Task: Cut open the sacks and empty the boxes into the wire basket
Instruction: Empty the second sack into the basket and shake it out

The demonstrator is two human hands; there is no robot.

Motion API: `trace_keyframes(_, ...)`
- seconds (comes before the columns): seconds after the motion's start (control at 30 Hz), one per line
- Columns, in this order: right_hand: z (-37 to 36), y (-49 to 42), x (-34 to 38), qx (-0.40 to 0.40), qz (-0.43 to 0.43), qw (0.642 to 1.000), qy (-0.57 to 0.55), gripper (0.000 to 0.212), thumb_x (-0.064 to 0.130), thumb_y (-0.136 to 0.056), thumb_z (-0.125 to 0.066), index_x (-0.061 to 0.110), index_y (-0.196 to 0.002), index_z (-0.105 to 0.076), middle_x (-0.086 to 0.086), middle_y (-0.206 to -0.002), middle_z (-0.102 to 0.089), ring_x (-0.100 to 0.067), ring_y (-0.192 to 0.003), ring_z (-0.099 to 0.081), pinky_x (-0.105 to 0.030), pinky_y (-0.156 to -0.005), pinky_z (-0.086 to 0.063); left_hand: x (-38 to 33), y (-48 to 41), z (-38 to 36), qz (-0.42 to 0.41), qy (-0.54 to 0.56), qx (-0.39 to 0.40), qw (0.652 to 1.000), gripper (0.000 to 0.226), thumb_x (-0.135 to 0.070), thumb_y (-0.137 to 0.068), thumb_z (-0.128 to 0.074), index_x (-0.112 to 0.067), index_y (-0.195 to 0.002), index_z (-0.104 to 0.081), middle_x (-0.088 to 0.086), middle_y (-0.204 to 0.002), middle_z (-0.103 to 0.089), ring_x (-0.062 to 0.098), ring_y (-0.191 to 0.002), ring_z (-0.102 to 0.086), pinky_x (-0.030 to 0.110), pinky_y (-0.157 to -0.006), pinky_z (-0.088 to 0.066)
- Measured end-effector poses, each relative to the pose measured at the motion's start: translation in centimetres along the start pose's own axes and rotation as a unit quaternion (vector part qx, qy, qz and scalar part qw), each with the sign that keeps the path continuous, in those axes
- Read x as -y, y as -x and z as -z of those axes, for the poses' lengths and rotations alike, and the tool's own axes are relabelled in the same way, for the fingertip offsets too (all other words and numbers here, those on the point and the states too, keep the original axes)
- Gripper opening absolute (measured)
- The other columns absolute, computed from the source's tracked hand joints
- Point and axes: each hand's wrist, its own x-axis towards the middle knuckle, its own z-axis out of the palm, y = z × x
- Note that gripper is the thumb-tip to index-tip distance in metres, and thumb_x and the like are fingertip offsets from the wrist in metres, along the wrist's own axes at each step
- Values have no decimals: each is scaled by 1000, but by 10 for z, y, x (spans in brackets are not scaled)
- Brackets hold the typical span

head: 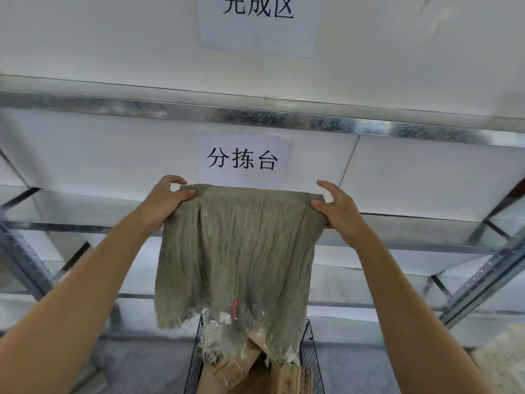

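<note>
Both arms raised, sack point(238, 251) held up between them by its closed end. Left hand point(163, 200) pinches the top left corner, thumb in front of the weave, fingers point(177, 179) curled behind and partly hidden. Right hand point(338, 211) grips the top right corner the same way, thumb pressed on the cloth, index finger lifted clear above the edge. Both grips closed on the sack.

Sack is grey-green woven cloth, hanging upside down, wrinkled lengthwise. Its cut mouth faces down: ragged, frayed, with white fibres along the edge and a small red mark point(235, 308) near the bottom.

Directly under the mouth stands the basket point(308, 351), black wire, only its upper part in view at the bottom edge. Brown boxes point(241, 365) lie jumbled inside it, tilted against each other; one sits just at the frayed edge, and whether it is touching the sack is unclear.

Behind: metal shelving point(255, 115) with white panels. Two paper signs with Chinese characters, one point(244, 160) just above the sack, another point(258, 21) higher up, cut off by the top edge.
</note>
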Motion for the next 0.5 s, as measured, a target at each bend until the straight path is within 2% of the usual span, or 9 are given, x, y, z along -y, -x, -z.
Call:
trace_keyframes(0.07, -3, 0, 0, -10, 38, 999, 15, 35, 10, -97, -48, 26, -126, -58, 2, -117, -56, -14, -88, -57, -19, -61, -48, -1, 0, 2, 8, 23, 27, 999, 10, -18, -95, -54, -26, -100, -50, 5, -90, -53, 17, -69, -51, 30, -58, -40)
trace_keyframes(0.13, -5, 1, 1, -18, 50, 999, 12, 33, 6, -98, -43, 26, -106, -68, 6, -107, -63, -13, -93, -57, -21, -66, -46, -4, 1, 5, 4, 32, 71, 997, 13, -14, -97, -49, -25, -92, -53, 6, -92, -54, 18, -69, -49, 31, -59, -38)
trace_keyframes(0.2, -5, 2, 4, -13, 48, 998, 31, 36, 6, -98, -40, 25, -99, -71, 8, -108, -63, -10, -96, -57, -23, -72, -46, -6, 1, 6, -14, 1, 91, 996, 19, -10, -97, -47, -22, -86, -58, 3, -97, -57, 17, -77, -51, 28, -64, -39)
trace_keyframes(0.23, -4, 3, 6, 0, 41, 998, 40, 34, 8, -98, -41, 26, -102, -70, 7, -112, -62, -7, -94, -56, -24, -72, -48, -8, 3, 7, -17, -22, 101, 994, 20, -11, -96, -48, -21, -88, -62, 1, -99, -59, 16, -82, -54, 26, -67, -41)
trace_keyframes(0.3, -2, 4, 6, 56, 16, 997, 57, 25, 20, -96, -51, 26, -116, -64, 5, -118, -57, -6, -95, -54, -26, -72, -51, -10, 7, 8, -13, -69, 148, 987, 14, -18, -94, -56, -24, -104, -63, -6, -106, -60, 12, -94, -57, 25, -73, -45)
trace_keyframes(0.37, -3, 4, 7, 113, 8, 988, 107, 49, 30, -86, -67, 25, -131, -51, 4, -122, -51, -11, -103, -54, -28, -78, -52, -10, 11, 7, -16, -134, 203, 970, 33, -24, -87, -65, -27, -118, -53, -12, -113, -54, 7, -101, -55, 22, -75, -46)
trace_keyframes(0.43, -9, 1, 4, 124, 28, 972, 197, 73, 33, -74, -78, 23, -137, -42, 1, -125, -47, -17, -111, -50, -33, -89, -48, -10, 12, 0, -41, -233, 212, 948, 52, -27, -81, -72, -28, -125, -44, -10, -117, -50, 8, -104, -51, 21, -78, -44)
trace_keyframes(0.5, -18, -1, 0, 95, 50, 949, 298, 76, 32, -71, -78, 25, -136, -39, -2, -122, -45, -20, -112, -44, -39, -95, -43, -7, 9, -7, -80, -312, 188, 928, 62, -29, -77, -76, -23, -130, -44, -3, -120, -49, 14, -107, -50, 26, -84, -44)
